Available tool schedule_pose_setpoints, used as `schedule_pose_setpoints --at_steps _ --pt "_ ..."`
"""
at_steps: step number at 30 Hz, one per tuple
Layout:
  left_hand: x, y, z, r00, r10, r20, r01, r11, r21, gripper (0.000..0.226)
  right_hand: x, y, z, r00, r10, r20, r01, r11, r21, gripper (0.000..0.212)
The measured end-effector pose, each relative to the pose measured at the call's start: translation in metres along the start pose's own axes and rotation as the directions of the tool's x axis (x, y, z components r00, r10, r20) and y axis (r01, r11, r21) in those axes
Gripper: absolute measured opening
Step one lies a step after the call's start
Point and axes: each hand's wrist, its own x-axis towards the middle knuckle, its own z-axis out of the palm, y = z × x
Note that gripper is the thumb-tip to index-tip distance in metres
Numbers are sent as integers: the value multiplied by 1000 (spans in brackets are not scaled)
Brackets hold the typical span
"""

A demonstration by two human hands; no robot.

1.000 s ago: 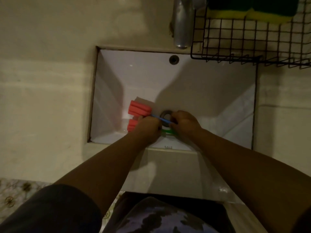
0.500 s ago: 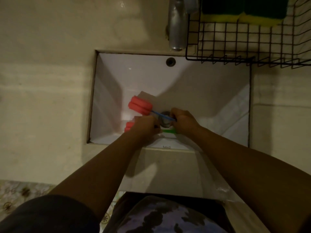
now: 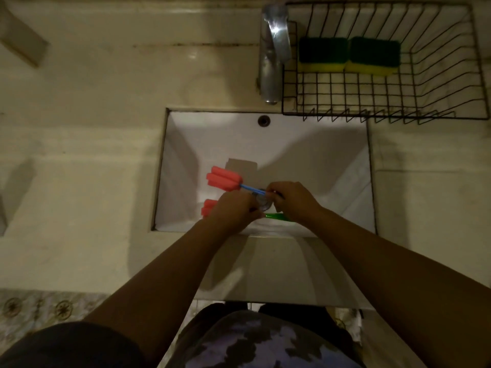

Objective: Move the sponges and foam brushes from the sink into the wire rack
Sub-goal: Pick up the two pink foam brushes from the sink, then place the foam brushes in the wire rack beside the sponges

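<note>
Two sponges (image 3: 349, 55) are already set in the wire rack (image 3: 398, 96). Both foam brushes remain in the sink (image 3: 305, 144) — the blue-handled brush (image 3: 224, 179) gripped by the right hand (image 3: 291, 199), the green-handled brush (image 3: 275, 216) by the left hand (image 3: 233, 209).

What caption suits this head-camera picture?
Both hands grasp foam brushes in the sink; two sponges sit in the rack.

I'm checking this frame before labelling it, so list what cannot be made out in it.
- Head view: the green-handled foam brush shows only part of its handle and head; the left hand and right hand cover the rest.
- The sink drain is mostly hidden between the hands.
- The grip on the blue-handled foam brush is unclear; fingers hide the handle's end.
- The wire rack is cut off by the right edge.
</note>
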Motion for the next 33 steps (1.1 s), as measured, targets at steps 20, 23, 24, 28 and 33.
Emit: schedule_pose_setpoints --at_steps 20,23,24,28,33 --pt "-44 91 -95 947 233 -222 -190 961 198 27 -76 -64 -102 940 -96 -327 19 973 -231 33" --pt "-47 97 -112 929 260 -264 -218 959 180 28 -76 -77 -119 925 -111 -363 20 969 -245 34" --pt "-49 98 -118 922 269 -278 -226 958 177 28 -76 -82 -123 923 -112 -369 17 968 -251 34" --pt "-54 99 -139 888 312 -338 -259 946 195 27 -76 -103 -138 899 -149 -412 18 952 -307 32" --pt "-58 98 -162 839 359 -409 -293 931 218 27 -74 -123 -154 875 -195 -443 60 952 -300 26"
